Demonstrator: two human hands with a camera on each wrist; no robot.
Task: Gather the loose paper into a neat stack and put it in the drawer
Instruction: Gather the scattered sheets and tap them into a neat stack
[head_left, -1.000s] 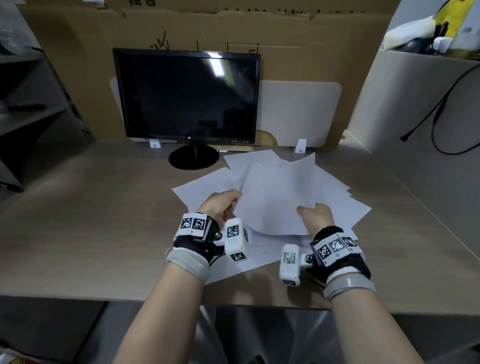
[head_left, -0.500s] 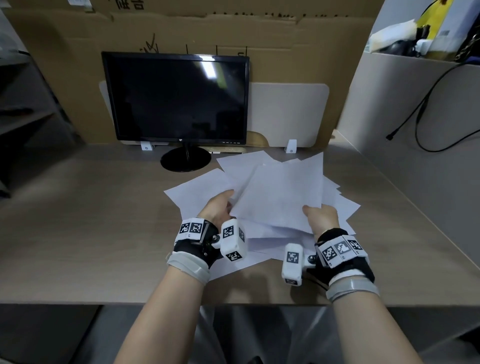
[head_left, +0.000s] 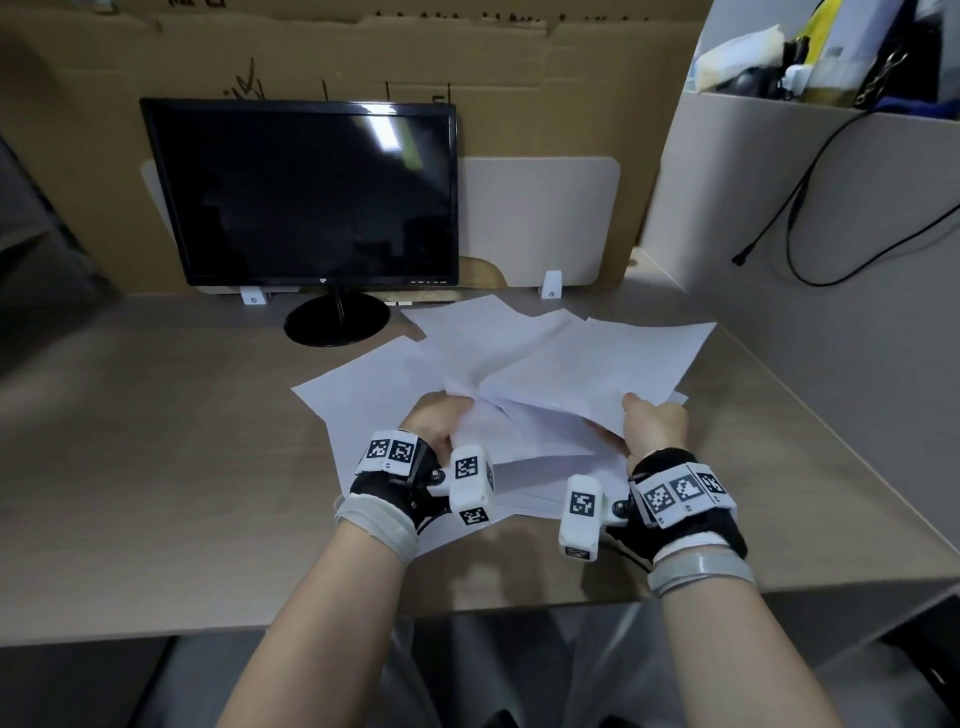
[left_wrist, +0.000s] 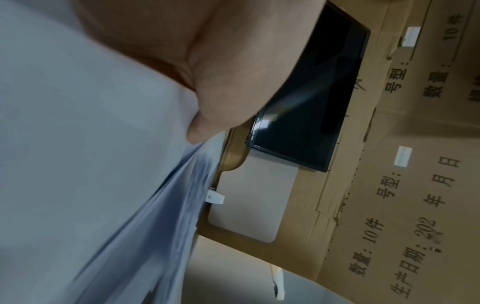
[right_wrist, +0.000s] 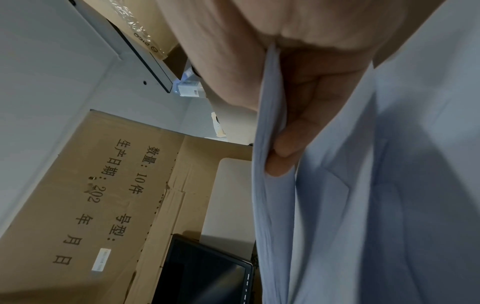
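Several loose white paper sheets (head_left: 374, 384) lie fanned across the wooden desk (head_left: 156, 441) in front of the monitor. My right hand (head_left: 636, 415) pinches a few sheets (head_left: 597, 364) by their near edge and holds them raised off the pile. In the right wrist view the fingers (right_wrist: 285, 148) curl under those sheets (right_wrist: 389, 185), with the thumb on top. My left hand (head_left: 441, 415) grips the left corner of the same bundle. Its thumb (left_wrist: 207, 123) presses on the paper (left_wrist: 78, 164). No drawer is in view.
A black monitor (head_left: 306, 192) on a round base (head_left: 336, 325) stands at the back of the desk, against a cardboard wall (head_left: 519, 78). A grey partition (head_left: 779, 234) with a hanging black cable (head_left: 795, 208) closes off the right side.
The sheets held in both hands have swung to the right and lie flatter. My right hand has shifted right with them. My left hand has stayed near the pile's middle.
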